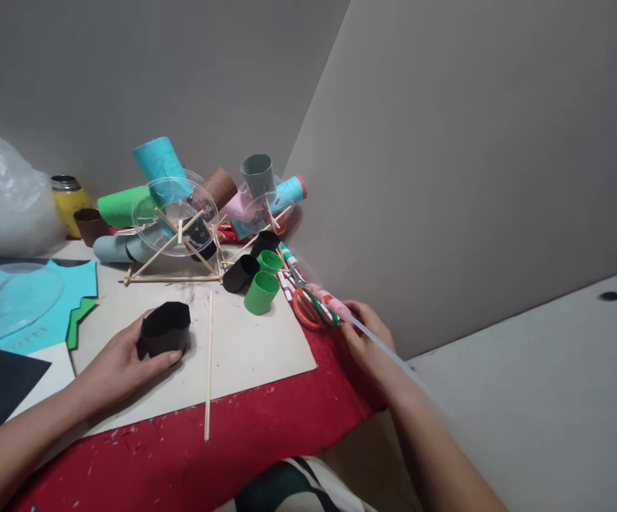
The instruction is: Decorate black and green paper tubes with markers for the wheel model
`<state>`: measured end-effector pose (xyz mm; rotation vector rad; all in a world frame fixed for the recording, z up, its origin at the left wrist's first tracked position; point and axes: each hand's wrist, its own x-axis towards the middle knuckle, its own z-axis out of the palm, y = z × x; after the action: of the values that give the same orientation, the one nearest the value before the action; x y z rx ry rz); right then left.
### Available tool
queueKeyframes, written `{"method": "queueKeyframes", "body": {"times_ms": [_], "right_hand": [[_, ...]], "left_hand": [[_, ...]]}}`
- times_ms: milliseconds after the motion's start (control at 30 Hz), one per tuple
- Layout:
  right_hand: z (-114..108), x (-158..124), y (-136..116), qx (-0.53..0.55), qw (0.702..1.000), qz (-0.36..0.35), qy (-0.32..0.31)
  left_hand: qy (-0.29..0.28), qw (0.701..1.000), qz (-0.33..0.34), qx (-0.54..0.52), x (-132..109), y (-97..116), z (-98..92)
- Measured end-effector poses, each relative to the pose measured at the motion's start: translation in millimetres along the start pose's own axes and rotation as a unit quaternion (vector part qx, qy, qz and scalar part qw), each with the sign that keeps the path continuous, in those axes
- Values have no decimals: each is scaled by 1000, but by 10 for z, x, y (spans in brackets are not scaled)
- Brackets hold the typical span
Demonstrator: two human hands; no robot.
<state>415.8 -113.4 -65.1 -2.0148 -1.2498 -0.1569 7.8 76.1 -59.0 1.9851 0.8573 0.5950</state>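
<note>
My left hand is closed around a short black paper tube, its open end facing up, just above the white board. At the right edge of the table, my right hand has its fingers curled about a pink-patterned rod. A long translucent stick, like a glue stick, runs from that rod back over the wrist. Orange-and-green-handled scissors lie by those fingertips. Two thin wooden sticks lie side by side between my hands. Green paper tubes and black paper tubes stand farther back.
A wooden-stick frame carries clear plastic discs and coloured paper tubes. Behind stand a yellow flask and a plastic bag. Blue paper lies left on the white board, over red cloth. A wall closes the right.
</note>
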Motion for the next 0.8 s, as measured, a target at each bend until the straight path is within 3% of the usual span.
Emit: {"method": "queueKeyframes", "body": {"times_ms": [200,367,633,800], "right_hand": [[175,49,290,-53,995,-87,-11],[184,-34,392,-90,987,-126,-31],[-13,-92,202,-148,977,-133,-80],[-143,-21,11,-169,976,-117,-75]], "left_hand": [[-6,1000,-4,-14,-9,-21,0],[-9,1000,-4,-8,-9,-20,-5],[-1,1000,8,-16,-2,-8,-1],[6,1000,8,-6,-12,-21,-3]]}}
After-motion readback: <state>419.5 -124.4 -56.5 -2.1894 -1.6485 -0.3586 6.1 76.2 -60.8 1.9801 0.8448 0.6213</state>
